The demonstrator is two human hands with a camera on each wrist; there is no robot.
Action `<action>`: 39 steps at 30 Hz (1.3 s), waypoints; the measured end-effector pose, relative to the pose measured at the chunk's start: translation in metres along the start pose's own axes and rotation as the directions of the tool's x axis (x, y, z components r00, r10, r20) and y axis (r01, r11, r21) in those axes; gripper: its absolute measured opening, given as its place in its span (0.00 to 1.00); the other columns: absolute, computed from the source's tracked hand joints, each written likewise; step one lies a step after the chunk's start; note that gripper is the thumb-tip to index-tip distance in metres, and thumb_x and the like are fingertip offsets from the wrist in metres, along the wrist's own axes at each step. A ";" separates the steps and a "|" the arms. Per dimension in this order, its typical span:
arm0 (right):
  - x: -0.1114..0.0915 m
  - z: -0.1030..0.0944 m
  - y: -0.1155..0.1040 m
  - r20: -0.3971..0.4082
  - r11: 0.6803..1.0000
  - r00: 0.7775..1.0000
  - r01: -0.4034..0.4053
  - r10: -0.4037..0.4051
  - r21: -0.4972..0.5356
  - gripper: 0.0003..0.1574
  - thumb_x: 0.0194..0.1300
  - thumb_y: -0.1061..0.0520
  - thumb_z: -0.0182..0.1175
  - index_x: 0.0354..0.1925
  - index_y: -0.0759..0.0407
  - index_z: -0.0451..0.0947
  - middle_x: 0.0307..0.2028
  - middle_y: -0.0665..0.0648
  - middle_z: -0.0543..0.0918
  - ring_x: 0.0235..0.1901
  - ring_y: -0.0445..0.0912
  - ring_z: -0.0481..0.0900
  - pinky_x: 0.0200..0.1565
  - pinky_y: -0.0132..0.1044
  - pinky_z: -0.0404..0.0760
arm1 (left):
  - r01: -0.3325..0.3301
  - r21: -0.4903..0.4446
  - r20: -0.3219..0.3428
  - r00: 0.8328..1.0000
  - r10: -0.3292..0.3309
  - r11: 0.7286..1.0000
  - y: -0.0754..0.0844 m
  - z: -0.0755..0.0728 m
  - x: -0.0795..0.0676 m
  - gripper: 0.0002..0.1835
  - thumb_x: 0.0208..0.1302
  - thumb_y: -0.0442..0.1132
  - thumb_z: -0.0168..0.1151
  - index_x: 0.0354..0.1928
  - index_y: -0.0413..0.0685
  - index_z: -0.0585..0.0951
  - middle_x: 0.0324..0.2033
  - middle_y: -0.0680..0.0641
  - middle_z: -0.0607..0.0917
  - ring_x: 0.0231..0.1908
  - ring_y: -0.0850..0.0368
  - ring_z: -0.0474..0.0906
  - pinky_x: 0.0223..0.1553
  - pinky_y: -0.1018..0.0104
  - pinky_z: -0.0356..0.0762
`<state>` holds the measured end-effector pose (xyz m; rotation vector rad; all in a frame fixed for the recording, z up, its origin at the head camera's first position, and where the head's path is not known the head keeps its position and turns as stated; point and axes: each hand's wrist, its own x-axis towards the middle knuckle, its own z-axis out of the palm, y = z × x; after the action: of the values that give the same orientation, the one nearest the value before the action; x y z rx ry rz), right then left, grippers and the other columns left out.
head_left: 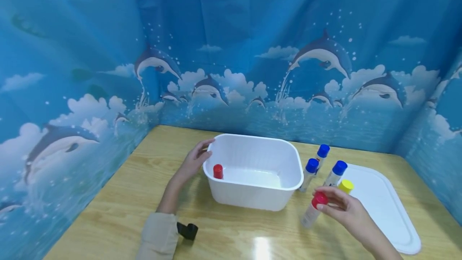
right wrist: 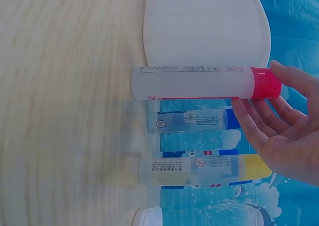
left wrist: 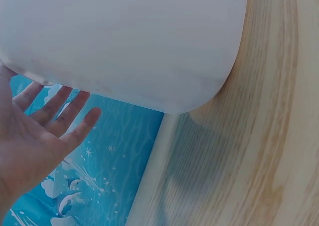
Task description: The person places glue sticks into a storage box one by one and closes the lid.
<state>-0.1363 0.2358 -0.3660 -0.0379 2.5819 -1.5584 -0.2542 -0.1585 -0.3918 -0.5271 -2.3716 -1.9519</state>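
My right hand (head_left: 341,208) pinches the red cap of a glue stick (right wrist: 199,83) between thumb and fingers. This stick has a whitish body and leans slightly in the head view. My left hand (head_left: 193,159) rests at the left end of a white plastic bin (head_left: 249,196), its spread fingers by the wall in the left wrist view. Inside the bin, at its left, a red-capped item (head_left: 218,171) shows. Right of the bin are three blue-capped glue sticks, one in front (head_left: 333,173), and a yellow-capped glue stick (right wrist: 204,170), partly hidden by my right hand in the head view.
A white lid (head_left: 382,204) lies on the wooden table (head_left: 231,232) at the right, beyond the glue sticks. Behind and at both sides hangs a blue dolphin-print curtain (head_left: 234,51). A black strap piece (head_left: 187,231) sits at my left wrist.
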 end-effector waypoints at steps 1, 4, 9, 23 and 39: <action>0.000 0.000 0.000 -0.002 1.000 1.000 -0.001 0.001 0.001 0.33 0.59 0.52 0.62 0.58 0.67 0.67 0.49 0.65 0.76 0.47 0.55 0.76 0.42 0.39 0.80 | 0.006 -0.007 -0.001 1.000 -0.006 1.000 0.000 0.000 0.000 0.23 0.68 0.39 0.49 0.64 0.43 0.64 0.60 0.37 0.66 0.57 0.41 0.65 0.55 0.52 0.68; -0.001 0.000 -0.001 -0.007 1.000 1.000 -0.008 0.008 -0.003 0.32 0.59 0.53 0.62 0.57 0.68 0.67 0.49 0.64 0.77 0.46 0.54 0.76 0.42 0.40 0.80 | 0.016 -0.013 0.001 1.000 -0.016 1.000 0.000 -0.001 0.000 0.24 0.69 0.40 0.49 0.65 0.44 0.64 0.61 0.37 0.65 0.57 0.42 0.65 0.55 0.52 0.67; -0.002 0.000 0.000 -0.019 1.000 1.000 -0.024 0.024 0.001 0.32 0.59 0.53 0.63 0.57 0.68 0.68 0.48 0.64 0.78 0.46 0.54 0.77 0.42 0.43 0.80 | 0.011 -0.017 -0.003 1.000 -0.011 1.000 0.001 0.000 0.000 0.23 0.68 0.40 0.49 0.64 0.44 0.65 0.60 0.38 0.66 0.57 0.43 0.65 0.55 0.53 0.67; -0.007 -0.006 -0.027 -0.041 0.994 0.993 0.107 -0.107 -0.012 0.26 0.60 0.54 0.62 0.54 0.66 0.72 0.46 0.61 0.80 0.40 0.40 0.79 0.38 0.34 0.80 | 0.014 -0.025 -0.011 1.000 -0.015 1.000 0.000 0.000 0.001 0.23 0.68 0.39 0.50 0.64 0.43 0.65 0.60 0.37 0.66 0.57 0.42 0.66 0.55 0.53 0.68; -0.008 -0.018 -0.080 0.025 0.963 0.965 0.261 -0.260 -0.065 0.24 0.63 0.55 0.59 0.55 0.65 0.71 0.50 0.63 0.76 0.39 0.44 0.80 0.37 0.35 0.81 | 0.030 -0.015 -0.011 0.999 -0.030 0.999 0.002 0.000 0.000 0.23 0.68 0.39 0.49 0.64 0.46 0.65 0.60 0.40 0.67 0.58 0.44 0.65 0.55 0.53 0.67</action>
<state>-0.1342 0.2146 -0.2865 -0.4114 2.7061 -1.5390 -0.2532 -0.1583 -0.3899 -0.4821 -2.3736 -1.9813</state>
